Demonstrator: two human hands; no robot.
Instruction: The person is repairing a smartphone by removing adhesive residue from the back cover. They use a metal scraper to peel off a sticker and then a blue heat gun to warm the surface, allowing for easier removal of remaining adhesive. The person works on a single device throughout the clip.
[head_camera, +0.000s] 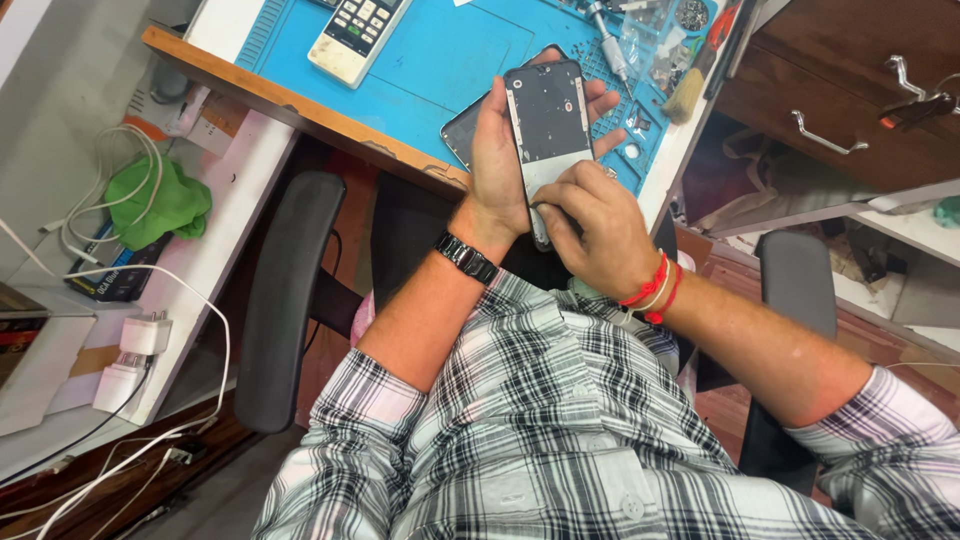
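Observation:
My left hand (505, 160) holds an opened smartphone (548, 118) upright above the desk edge, its bare dark inner frame facing me. Fingers of that hand wrap around behind it. My right hand (590, 225) presses its fingertips against the phone's lower end, where a lighter strip shows. A black watch sits on my left wrist and red and white threads on my right wrist. A second dark panel (462, 130) lies just behind the left hand on the blue mat (440, 60).
A white remote control (357, 35) lies on the mat at the back. A screwdriver (607, 40), a brush (686, 92) and small parts sit at the mat's right. Chair armrests (285, 290) flank me. Cables, chargers and a green cloth (160, 205) lie left. Wooden drawers (850, 90) stand right.

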